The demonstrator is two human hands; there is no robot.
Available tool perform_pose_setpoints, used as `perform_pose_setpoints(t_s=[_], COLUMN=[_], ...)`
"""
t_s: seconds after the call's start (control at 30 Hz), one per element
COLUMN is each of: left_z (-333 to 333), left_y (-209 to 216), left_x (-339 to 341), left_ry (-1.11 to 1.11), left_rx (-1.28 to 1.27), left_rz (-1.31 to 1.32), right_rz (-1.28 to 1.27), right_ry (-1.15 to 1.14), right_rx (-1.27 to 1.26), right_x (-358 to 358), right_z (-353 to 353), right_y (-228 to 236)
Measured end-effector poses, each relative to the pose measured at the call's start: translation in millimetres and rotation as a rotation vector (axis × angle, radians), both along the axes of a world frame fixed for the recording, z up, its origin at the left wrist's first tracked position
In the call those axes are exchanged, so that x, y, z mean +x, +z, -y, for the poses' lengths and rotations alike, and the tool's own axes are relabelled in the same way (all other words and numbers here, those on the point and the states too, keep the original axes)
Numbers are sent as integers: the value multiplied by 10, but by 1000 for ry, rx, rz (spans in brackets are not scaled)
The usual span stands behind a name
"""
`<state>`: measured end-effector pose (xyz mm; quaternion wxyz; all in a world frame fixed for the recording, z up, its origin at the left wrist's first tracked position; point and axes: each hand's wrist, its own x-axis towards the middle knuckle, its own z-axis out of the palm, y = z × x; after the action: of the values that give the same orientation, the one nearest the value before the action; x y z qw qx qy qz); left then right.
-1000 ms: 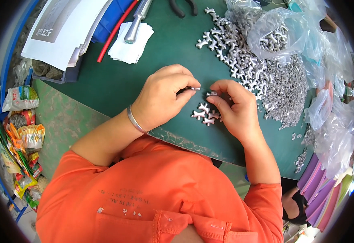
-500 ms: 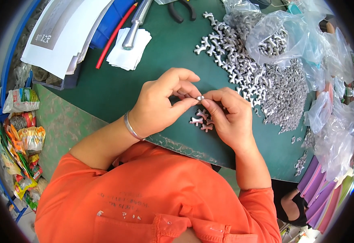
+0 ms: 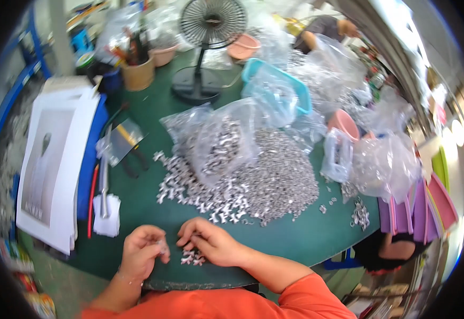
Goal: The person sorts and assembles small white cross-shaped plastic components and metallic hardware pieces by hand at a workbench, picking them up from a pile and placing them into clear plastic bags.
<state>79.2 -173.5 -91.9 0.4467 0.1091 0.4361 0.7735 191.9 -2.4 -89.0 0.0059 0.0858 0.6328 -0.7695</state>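
My left hand [image 3: 142, 254] is raised near the table's front edge, fingers bent together around a small silvery metal piece [image 3: 162, 246], blurred by motion. To its right, my right hand [image 3: 210, 242] has its fingers curled down and its thumb drawn in; whatever is between its fingertips is hidden. Just below those fingertips lies a small group of bone-shaped metal pieces [image 3: 192, 259]. A large heap of similar bone-shaped pieces [image 3: 210, 199] spreads beyond both hands, beside a mound of small metal clasps [image 3: 285, 181].
A black fan [image 3: 197, 85] stands at the back of the green table [image 3: 295, 244]. Plastic bags [image 3: 226, 143] and a turquoise basket [image 3: 303, 98] sit behind the heaps. On the left are papers [image 3: 48, 165], a red pencil [image 3: 92, 202] and a metal rod tool [image 3: 104, 186].
The view has tilted up and shows more of the table's far side. My hands have parted: the small metal piece both were pinching stays with the left, while the right is over the small group.
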Motion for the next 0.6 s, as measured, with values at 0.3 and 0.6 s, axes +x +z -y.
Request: perform_pose_setpoints(t_s=[0.3,0.6], left_z=[-4,-2], left_y=[63,-46], left_x=[-28,-2], left_ry=[-115,-121], left_rx=[46,-16], left_rz=[231,-135], right_rz=[137,-91], right_ry=[28,9], right_rx=[-126,128], right_x=[15,-7], right_z=[-99,-16], right_y=[154,148])
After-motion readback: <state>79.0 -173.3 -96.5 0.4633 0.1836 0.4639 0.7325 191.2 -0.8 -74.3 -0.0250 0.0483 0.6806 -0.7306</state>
